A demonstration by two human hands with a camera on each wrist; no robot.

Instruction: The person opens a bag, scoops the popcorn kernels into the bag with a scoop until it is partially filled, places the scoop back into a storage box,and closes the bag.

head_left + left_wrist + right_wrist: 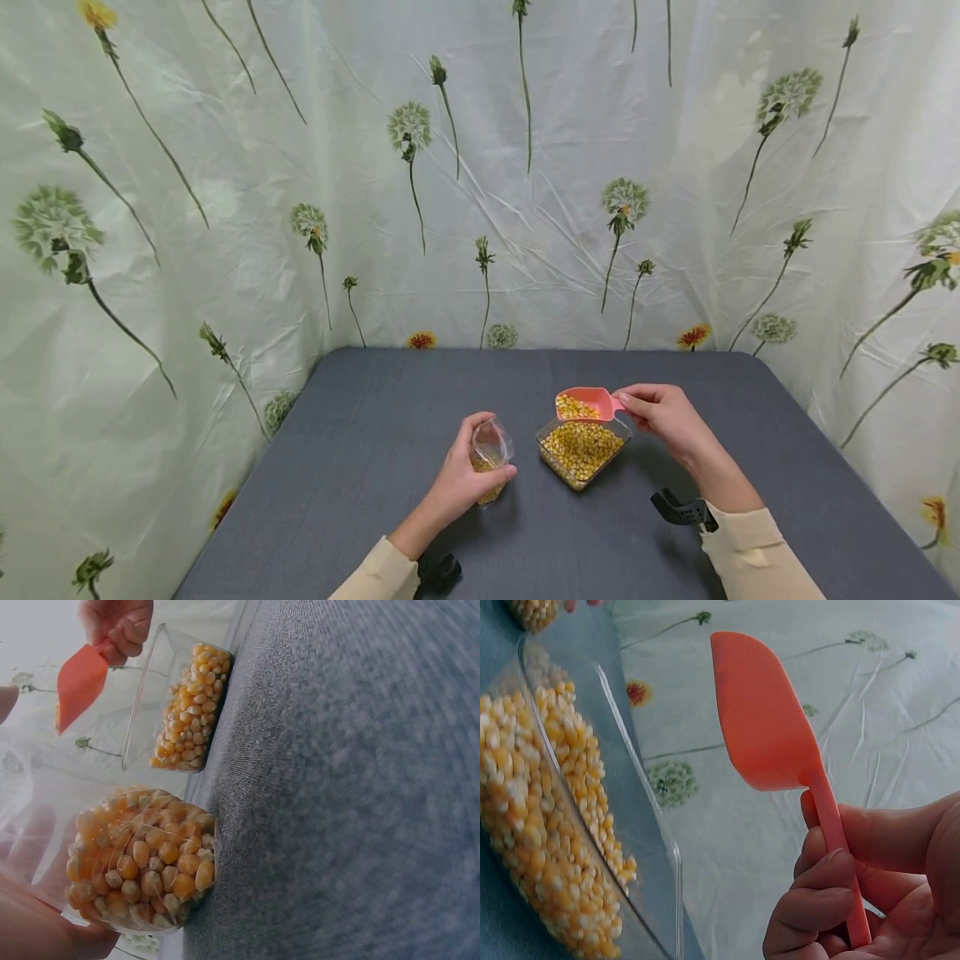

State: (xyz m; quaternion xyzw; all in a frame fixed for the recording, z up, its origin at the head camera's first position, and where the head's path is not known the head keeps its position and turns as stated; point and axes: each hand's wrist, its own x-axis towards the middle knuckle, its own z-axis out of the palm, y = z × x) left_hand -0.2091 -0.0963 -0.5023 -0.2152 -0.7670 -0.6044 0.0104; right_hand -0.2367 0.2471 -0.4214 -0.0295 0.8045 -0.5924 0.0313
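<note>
My right hand grips the handle of a coral-pink scoop that carries corn kernels. The scoop is raised over the far side of a clear rectangular container filled with more kernels. In the right wrist view, the fingers wrap the handle and the scoop's underside faces the camera. To the left of the container, my left hand holds a clear plastic cup between thumb and fingers. Kernels fill the cup's lower part, seen through its wall in the left wrist view.
A dark grey cloth-covered table lies beneath everything. Behind and at the sides hangs a pale curtain printed with dandelions. Black wrist straps sit over the cream sleeves.
</note>
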